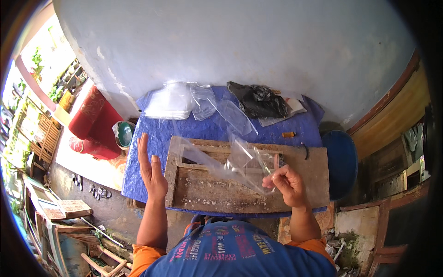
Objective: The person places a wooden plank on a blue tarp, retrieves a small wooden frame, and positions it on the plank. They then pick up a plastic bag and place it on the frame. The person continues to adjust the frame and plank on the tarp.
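Observation:
My right hand [288, 183] is closed in a pinch on a clear plastic bag [247, 161], which hangs loosely to the left above a worn wooden board [240, 196]. The bag is partly see-through, so its full outline is hard to follow. My left hand [152, 173] is raised at the board's left edge, fingers stretched upward, with nothing visible in it. White flecks dot the board. Behind it, a stack of flat clear plastic bags [168, 102] lies on a blue tarpaulin [154, 131].
A crumpled black plastic bag [258, 100] rests at the back of the table. Nearby lies a small amber cylinder [289, 135]. A blue drum [340, 161] stands right of the table, a red armchair [99, 120] and a bucket [124, 134] to the left. A wall [240, 41] rises behind.

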Tool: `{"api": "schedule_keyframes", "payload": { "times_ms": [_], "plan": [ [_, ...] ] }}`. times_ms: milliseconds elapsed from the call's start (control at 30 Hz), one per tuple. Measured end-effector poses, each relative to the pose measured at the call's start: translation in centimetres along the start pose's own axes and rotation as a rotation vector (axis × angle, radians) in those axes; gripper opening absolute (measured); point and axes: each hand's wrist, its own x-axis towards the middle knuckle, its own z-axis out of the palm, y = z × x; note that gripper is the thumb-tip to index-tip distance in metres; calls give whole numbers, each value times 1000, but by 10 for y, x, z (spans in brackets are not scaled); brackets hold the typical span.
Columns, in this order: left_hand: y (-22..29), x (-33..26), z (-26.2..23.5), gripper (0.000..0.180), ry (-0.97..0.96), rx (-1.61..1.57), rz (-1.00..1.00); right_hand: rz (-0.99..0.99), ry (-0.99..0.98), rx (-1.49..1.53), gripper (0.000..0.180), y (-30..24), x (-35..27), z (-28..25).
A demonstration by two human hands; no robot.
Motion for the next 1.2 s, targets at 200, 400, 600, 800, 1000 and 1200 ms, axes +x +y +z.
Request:
{"api": "schedule_keyframes", "payload": {
  "times_ms": [200,400,600,800,1000,1200],
  "plan": [
    [64,31,16,51,-648,-220,55,-32,-180,-90,9,-15,-10,-2],
    [76,12,64,64,-1103,-143,242,-48,-251,-70,10,-20,-9,2],
    [76,0,74,21,-1101,-161,107,-30,-130,14,4,-17,-4,7],
    [92,5,71,9,-873,-41,183,115,66,-67,25,-1,5,31],
    [110,17,65,8,-668,171,435,13,168,40,72,-4,11,54],
    [119,16,63,8,-612,247,499,-282,129,-380,114,-6,7,88]
  ]
}}
